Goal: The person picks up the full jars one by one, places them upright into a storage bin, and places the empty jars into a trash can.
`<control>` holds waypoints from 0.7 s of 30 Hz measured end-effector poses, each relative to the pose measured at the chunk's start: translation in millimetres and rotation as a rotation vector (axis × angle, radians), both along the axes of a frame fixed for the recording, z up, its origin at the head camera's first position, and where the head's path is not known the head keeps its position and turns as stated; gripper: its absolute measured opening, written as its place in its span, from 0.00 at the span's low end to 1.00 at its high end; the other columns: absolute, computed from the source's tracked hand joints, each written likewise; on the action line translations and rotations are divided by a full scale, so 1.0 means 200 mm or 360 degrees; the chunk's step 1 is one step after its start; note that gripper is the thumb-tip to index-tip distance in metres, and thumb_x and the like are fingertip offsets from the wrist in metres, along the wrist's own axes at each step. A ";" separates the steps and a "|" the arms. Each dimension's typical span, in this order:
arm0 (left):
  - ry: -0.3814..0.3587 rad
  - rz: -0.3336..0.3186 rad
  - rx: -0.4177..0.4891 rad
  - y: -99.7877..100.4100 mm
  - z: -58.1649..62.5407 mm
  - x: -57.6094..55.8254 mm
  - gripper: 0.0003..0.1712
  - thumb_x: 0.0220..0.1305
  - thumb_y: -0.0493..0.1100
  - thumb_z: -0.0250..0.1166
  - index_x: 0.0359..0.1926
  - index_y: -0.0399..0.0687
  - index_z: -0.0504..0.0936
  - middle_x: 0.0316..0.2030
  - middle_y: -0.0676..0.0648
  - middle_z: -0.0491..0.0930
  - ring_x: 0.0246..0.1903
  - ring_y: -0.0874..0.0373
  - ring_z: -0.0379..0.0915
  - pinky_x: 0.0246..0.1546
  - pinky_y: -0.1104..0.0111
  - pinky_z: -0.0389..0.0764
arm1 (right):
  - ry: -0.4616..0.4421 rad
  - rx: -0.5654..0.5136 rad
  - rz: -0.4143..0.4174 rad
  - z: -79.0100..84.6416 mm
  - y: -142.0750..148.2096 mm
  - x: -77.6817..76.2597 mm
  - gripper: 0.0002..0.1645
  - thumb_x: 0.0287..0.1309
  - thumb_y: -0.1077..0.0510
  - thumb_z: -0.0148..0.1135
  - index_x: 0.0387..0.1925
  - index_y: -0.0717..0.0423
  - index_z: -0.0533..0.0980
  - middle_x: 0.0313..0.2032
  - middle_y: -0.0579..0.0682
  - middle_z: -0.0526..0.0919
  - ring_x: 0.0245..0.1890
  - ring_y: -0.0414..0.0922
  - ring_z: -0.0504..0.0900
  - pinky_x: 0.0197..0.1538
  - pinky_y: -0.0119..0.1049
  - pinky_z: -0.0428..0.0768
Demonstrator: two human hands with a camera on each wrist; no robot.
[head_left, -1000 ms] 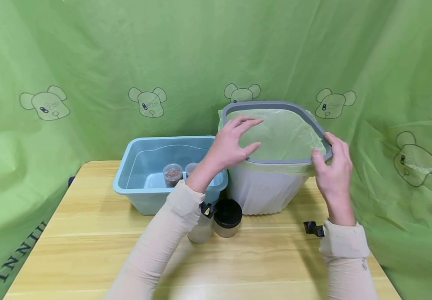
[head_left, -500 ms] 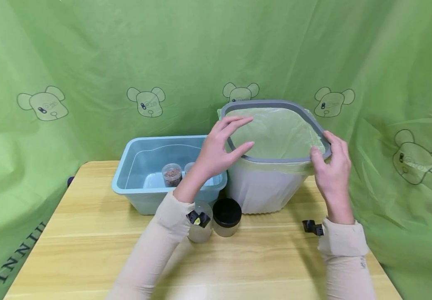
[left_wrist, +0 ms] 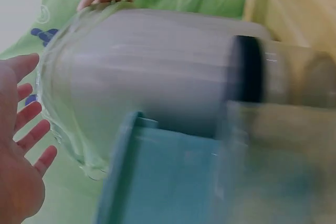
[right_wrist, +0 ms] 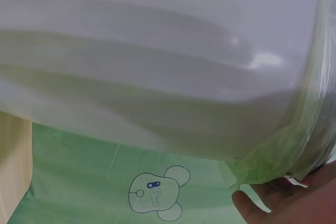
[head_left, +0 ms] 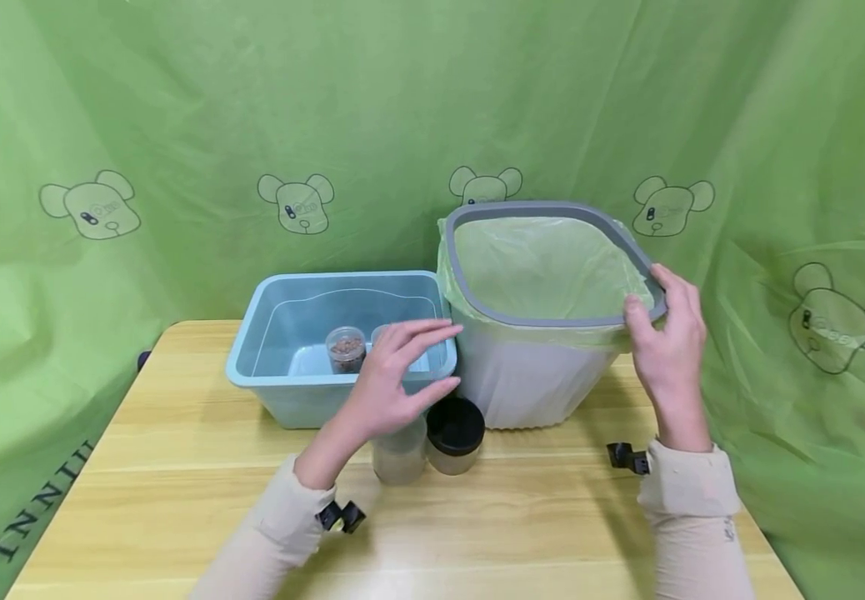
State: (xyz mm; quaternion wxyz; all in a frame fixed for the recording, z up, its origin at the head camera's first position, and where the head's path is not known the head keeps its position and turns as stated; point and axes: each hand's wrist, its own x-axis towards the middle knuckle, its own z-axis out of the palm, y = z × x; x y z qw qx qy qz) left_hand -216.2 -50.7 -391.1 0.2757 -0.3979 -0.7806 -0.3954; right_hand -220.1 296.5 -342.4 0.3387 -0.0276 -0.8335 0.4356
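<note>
My right hand point(head_left: 671, 358) grips the right side of the grey rim ring point(head_left: 552, 322) on a white trash bin point(head_left: 530, 383). A thin pale green trash bag point(head_left: 552, 267) lines the bin and folds over its top. My left hand point(head_left: 391, 387) is held with fingers and thumb spread, holding nothing. In the head view it appears over the front edge of the blue basin point(head_left: 260, 382) and the top of a clear jar point(head_left: 400, 457). Beside that jar stands a black-lidded jar point(head_left: 455, 427). The right wrist view shows my right fingers point(right_wrist: 252, 205) at the bagged rim.
Inside the basin stands a clear cup of brownish bits point(head_left: 346, 352); a second cup point(head_left: 378, 334) is mostly hidden behind my left hand. The bin stands against the basin's right side on a wooden table point(head_left: 522, 525). A green curtain point(head_left: 372, 108) hangs behind.
My left hand has moved from over the bin's left rim down and left, to in front of the basin. My right hand keeps its grip on the rim.
</note>
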 end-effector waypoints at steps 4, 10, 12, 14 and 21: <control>-0.0050 0.0008 -0.0073 -0.06 -0.12 0.07 0.33 0.65 0.54 0.70 0.70 0.55 0.77 0.67 0.49 0.76 0.65 0.52 0.71 0.66 0.53 0.73 | -0.0018 0.0004 0.0004 0.00 0.00 0.00 0.35 0.68 0.51 0.57 0.74 0.54 0.68 0.72 0.57 0.70 0.69 0.60 0.70 0.76 0.57 0.65; -0.0145 0.0041 -0.0191 -0.14 -0.27 0.17 0.34 0.65 0.56 0.71 0.70 0.57 0.76 0.67 0.50 0.76 0.65 0.54 0.71 0.65 0.53 0.75 | -0.0056 -0.0010 0.0023 -0.01 0.00 0.00 0.35 0.69 0.51 0.56 0.75 0.53 0.67 0.73 0.56 0.68 0.70 0.60 0.70 0.76 0.57 0.65; -0.0176 0.0061 -0.0229 -0.16 -0.31 0.19 0.35 0.64 0.55 0.72 0.71 0.58 0.75 0.67 0.49 0.76 0.65 0.54 0.71 0.65 0.52 0.75 | -0.0053 -0.0011 0.0023 -0.01 0.00 0.00 0.35 0.69 0.52 0.57 0.75 0.53 0.67 0.73 0.56 0.69 0.70 0.60 0.70 0.76 0.57 0.65; -0.0207 0.0089 -0.0266 -0.18 -0.35 0.20 0.37 0.62 0.55 0.72 0.71 0.59 0.74 0.67 0.49 0.76 0.66 0.54 0.71 0.65 0.51 0.74 | -0.0044 -0.0011 0.0019 -0.01 0.00 0.00 0.35 0.68 0.52 0.57 0.75 0.53 0.67 0.73 0.56 0.69 0.70 0.60 0.70 0.76 0.57 0.65; -0.0391 0.0162 -0.0340 -0.23 -0.44 0.21 0.40 0.60 0.56 0.74 0.73 0.62 0.73 0.69 0.50 0.74 0.67 0.55 0.69 0.68 0.48 0.73 | -0.0008 -0.0002 0.0005 0.00 0.00 0.00 0.35 0.67 0.51 0.57 0.74 0.54 0.69 0.72 0.56 0.70 0.70 0.60 0.70 0.76 0.56 0.65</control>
